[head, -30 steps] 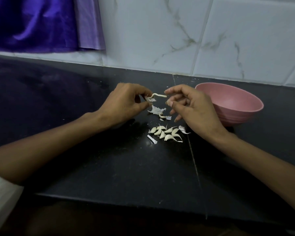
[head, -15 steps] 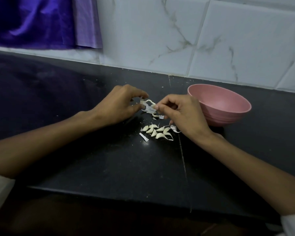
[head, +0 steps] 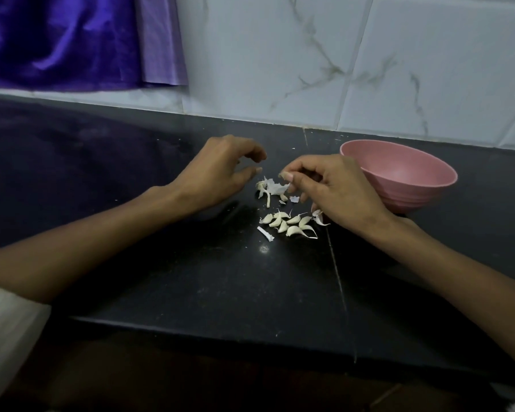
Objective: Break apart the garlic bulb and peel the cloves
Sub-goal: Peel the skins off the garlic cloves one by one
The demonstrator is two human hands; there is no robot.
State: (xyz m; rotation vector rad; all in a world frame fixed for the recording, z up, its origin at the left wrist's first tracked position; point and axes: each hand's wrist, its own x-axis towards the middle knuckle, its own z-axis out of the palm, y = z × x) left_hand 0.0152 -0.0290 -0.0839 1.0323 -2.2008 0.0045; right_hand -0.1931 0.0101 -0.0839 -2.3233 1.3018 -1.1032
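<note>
Hovering over the black counter (head: 167,281) with left hand (head: 217,173) loosely curled, holding nothing. Lying between both hands: garlic stem and skins (head: 269,188), cloves (head: 289,224) just nearer. Pinching something tiny, unclear what, with right hand (head: 336,188), beside pink bowl (head: 399,176).

— How many cloves (head: 289,223) can you count by the pink bowl (head: 399,173)?

— You have about eight loose ones in a cluster, left of the bowl and nearer you. One bowl only.

— Anything else?

— One stem with papery skin (head: 269,188) just behind that cluster, a few skin scraps (head: 265,234) around it, and your two hands.
</note>
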